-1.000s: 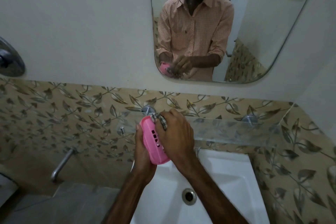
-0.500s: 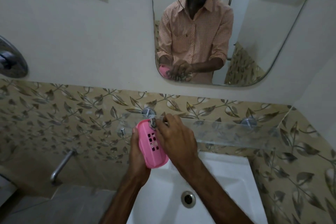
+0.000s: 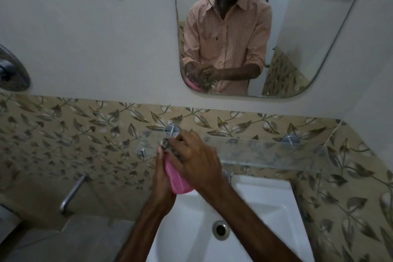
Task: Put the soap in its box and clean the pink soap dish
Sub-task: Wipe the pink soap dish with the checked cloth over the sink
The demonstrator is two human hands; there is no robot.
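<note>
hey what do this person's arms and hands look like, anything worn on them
Both forearms are bare in the head view, and no gloves, rings, watch or bands are visible on the left hand or right hand. In the mirror, the orange checked shirt has its sleeves rolled up near the elbows.

A white sink [image 3: 265,204] sits below a glass shelf [image 3: 265,153], a mirror [image 3: 297,27] above.

Soap dish [image 3: 177,181] above sink [image 3: 265,208].
</note>
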